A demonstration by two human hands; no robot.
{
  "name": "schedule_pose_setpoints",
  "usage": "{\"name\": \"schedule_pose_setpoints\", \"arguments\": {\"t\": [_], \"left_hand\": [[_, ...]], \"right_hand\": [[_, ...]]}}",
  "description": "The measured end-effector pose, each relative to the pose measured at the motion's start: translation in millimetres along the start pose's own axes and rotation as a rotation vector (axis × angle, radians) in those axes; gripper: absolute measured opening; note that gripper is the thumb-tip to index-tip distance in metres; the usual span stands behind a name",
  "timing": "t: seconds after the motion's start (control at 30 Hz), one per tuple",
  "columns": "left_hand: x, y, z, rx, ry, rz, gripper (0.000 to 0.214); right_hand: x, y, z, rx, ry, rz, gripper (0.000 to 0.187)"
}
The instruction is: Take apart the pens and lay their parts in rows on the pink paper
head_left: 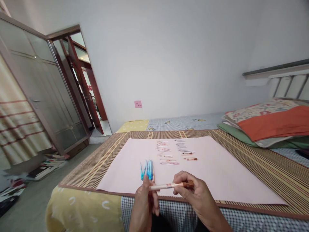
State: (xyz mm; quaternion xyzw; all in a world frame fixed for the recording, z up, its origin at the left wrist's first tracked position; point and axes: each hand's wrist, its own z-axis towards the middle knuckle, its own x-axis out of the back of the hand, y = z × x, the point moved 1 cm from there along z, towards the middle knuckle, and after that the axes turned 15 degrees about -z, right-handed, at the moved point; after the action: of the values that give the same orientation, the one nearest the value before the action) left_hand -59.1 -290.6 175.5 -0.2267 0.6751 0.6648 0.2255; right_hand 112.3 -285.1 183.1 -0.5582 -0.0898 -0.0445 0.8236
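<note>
My right hand [195, 193] pinches the brown end of a pale pen [164, 186], which lies level above the near edge of the pink sheet [205, 180]. At the pen's pale end, the thumb and fingers of my left hand [143, 199] close on it. Just beyond that thumb is a cluster of blue pens [149, 167] with a brownish one beside them; whether my left hand touches them I cannot tell. Farther out, pale pinkish pens [166, 156] form a column. To their right lie greyish pens [182, 146] and brown pens [191, 159].
Under the sheet is a striped mat [82, 170] on a bed. Folded bedding with an orange cover [277, 122] is stacked at the right. A pink note [138, 104] sticks to the wall. On the left, a door [43, 80] stands near books [45, 166] on the floor.
</note>
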Motion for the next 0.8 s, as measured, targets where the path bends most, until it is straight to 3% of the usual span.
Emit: {"name": "schedule_pose_setpoints", "arguments": {"t": [0.13, 0.2, 0.37, 0.6, 0.7, 0.8], "left_hand": [[-2.2, 4, -3, -0.036, -0.073, -0.057, 0.043], [-2.8, 3, -2, -0.062, -0.030, -0.017, 0.039], [-2.1, -3, 2, -0.036, 0.121, 0.018, 0.057], [-2.2, 6, -4, -0.075, -0.063, -0.201, 0.035], [10.4, 18, -6, -0.123, -0.017, -0.189, 0.027], [39.5, 39, -13, -0.170, 0.049, -0.157, 0.027]], "right_hand": [[0, 4, 0, -0.013, 0.003, 0.031, 0.022], [-1, 3, -1, -0.007, -0.002, 0.046, 0.020], [-5, -4, -1, 0.026, 0.034, 0.021, 0.017], [-8, -3, 0, 0.029, 0.070, 0.041, 0.019], [-25, -5, 1, -0.027, 0.006, 0.082, 0.022], [-58, -8, 3, -0.124, -0.201, 0.140, 0.031]]}}
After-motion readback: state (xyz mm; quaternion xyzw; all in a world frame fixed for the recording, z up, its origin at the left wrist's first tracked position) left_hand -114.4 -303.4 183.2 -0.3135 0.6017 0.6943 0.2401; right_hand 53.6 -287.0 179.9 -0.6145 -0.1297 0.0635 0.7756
